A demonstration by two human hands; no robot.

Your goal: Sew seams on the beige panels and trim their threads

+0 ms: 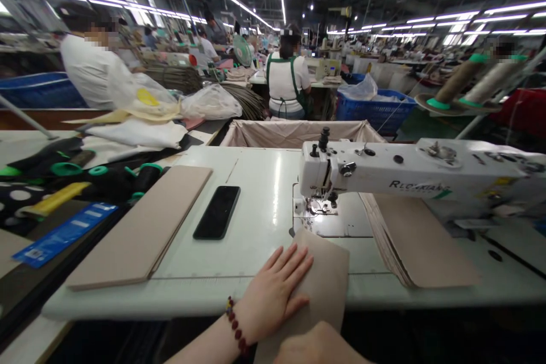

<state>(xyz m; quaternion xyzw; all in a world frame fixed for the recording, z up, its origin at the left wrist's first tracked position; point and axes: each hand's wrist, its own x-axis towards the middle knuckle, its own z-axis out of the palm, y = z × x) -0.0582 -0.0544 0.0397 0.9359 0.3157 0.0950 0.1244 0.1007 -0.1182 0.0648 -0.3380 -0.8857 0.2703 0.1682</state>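
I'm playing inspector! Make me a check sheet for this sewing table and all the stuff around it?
Surface: pale green table, shiny with a light reflection.
Job's things: beige piece reaching over the table's near edge; white sewing machine; beige stacks left and right.
Clutter: black phone lying flat; blue packet and green-rimmed spools at far left.
Left hand: palm down on the beige piece, fingers extended; wears a beaded bracelet.
Right hand: fingers bent, partly out of picture; grip unclear.
Cables: nothing seen for certain.
Surroundings: person in a green-strapped apron, back turned; blue crate; ceiling lights.
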